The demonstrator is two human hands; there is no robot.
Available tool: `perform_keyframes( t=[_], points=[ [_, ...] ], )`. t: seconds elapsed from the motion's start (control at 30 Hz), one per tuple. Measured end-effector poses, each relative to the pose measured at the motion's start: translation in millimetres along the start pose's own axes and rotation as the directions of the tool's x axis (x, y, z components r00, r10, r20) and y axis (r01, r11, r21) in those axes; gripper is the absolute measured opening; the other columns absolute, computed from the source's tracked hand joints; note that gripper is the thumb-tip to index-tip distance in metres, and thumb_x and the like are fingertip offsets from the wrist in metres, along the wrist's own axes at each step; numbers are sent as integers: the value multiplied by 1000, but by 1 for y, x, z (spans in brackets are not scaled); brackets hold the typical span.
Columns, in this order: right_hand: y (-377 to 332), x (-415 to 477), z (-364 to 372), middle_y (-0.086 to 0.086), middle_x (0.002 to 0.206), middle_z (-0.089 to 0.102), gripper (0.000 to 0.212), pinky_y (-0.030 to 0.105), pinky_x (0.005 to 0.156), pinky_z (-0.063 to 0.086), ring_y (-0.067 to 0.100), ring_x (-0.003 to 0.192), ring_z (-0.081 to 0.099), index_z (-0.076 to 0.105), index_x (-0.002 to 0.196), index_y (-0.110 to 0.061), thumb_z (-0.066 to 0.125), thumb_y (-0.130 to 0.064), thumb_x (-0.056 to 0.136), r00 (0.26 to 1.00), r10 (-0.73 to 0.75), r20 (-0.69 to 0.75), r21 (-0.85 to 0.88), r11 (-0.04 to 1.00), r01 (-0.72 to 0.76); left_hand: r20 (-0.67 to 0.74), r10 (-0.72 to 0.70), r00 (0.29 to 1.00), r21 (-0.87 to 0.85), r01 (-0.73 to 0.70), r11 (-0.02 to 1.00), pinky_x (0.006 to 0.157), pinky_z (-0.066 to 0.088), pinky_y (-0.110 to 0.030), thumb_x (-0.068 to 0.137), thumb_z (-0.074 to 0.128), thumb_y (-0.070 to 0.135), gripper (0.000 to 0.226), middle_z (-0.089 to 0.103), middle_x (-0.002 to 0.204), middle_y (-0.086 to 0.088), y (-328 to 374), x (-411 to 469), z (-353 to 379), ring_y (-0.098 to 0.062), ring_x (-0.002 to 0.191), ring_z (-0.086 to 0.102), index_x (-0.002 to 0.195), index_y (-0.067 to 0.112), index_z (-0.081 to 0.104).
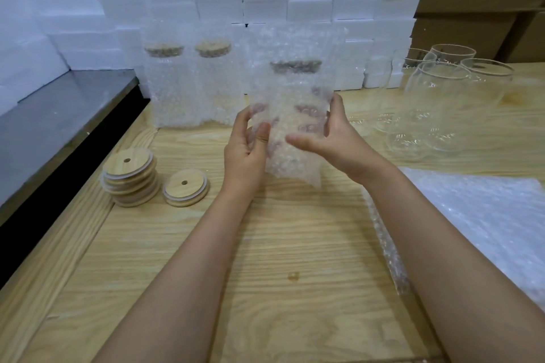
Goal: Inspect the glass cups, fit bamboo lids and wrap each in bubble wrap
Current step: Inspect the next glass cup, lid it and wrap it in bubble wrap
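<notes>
Spare bubble wrap sheets (477, 215) lie within reach on the counter (265, 274) at your right, and bamboo lids (129, 177) sit stacked at your left. Above the counter, your left grip (246, 146) and right grip (330, 138) both curl round the lidded glass cup (292, 115), apparently to pin its wrap closed. Farther back stand two wrapped cups (188, 88) and bare cups (442, 97) not yet lidded.

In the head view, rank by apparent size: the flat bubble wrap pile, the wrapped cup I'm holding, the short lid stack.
1. flat bubble wrap pile, largest, though nearer and cropped
2. wrapped cup
3. short lid stack, smallest
</notes>
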State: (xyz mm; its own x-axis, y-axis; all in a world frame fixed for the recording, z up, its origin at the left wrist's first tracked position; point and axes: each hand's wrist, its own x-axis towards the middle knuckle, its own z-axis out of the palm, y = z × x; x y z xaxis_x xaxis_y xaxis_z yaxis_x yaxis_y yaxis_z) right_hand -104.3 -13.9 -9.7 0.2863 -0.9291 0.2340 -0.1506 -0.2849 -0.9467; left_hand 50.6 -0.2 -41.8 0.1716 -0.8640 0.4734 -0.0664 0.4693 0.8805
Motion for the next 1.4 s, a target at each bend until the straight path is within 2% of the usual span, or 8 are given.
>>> perform_keyframes(
  t=[0.07,0.13,0.23,0.33,0.43,0.63,0.9,1.4],
  points=[
    [3,-1,2,-12,129,49,101,26,90,51,9,112,58,20,140,-32,88,-34,64,1000,-4,-19,-69,998,3,0,-6,1000,13,6,1000,58,38,-5,100,48,14,13,57,98,-39,-2,0,-1,-41,87,47,107,25,47],
    [7,-2,6,-16,123,49,97,33,93,52,7,109,58,22,135,-33,88,-30,65,999,1,-53,-99,995,-7,14,-8,1000,46,8,999,55,37,-6,100,49,14,12,59,78,-11,-5,0,-3,-36,74,48,99,25,45],
    [11,-2,17,-21,116,47,91,36,95,51,6,107,57,26,130,-32,89,-29,64,992,-2,-126,-152,988,-17,18,-58,998,79,56,995,55,40,-12,100,49,15,14,55,73,12,-13,1,-7,-3,54,51,99,28,44],
    [17,1,27,-23,110,48,82,23,85,52,-7,99,56,31,120,-28,89,-29,63,976,-30,-216,-189,982,-12,-23,-143,989,53,144,988,74,49,-27,101,45,15,20,64,87,3,-17,0,-8,-9,78,62,115,30,41],
    [22,8,36,-19,109,49,82,5,73,45,-16,91,53,31,124,-23,88,-28,64,946,-53,-321,-193,981,-10,-140,-135,981,184,160,970,73,39,-6,101,44,22,30,62,100,6,-18,-1,-8,7,84,58,131,26,39],
    [33,56,51,4,141,38,101,37,103,41,20,127,44,18,143,-12,84,-28,68,910,-67,-410,-272,961,-52,-229,-161,960,349,236,907,78,35,-19,95,49,15,26,56,115,-2,-20,3,-7,-16,102,54,121,14,46],
    [55,140,58,2,156,18,107,21,101,26,19,140,28,7,150,-14,80,-31,73,888,-24,-460,-278,953,-118,-197,-206,959,527,281,802,77,33,-22,87,49,8,12,54,95,3,-26,8,-4,-19,98,52,93,17,54],
    [45,161,65,8,158,17,132,32,113,24,23,144,21,-6,152,-17,89,-35,62,906,-27,-423,-300,947,-112,-169,-203,964,559,264,786,87,41,-32,86,47,8,18,55,90,5,-28,10,-2,-21,101,51,99,18,55]
  ],
)
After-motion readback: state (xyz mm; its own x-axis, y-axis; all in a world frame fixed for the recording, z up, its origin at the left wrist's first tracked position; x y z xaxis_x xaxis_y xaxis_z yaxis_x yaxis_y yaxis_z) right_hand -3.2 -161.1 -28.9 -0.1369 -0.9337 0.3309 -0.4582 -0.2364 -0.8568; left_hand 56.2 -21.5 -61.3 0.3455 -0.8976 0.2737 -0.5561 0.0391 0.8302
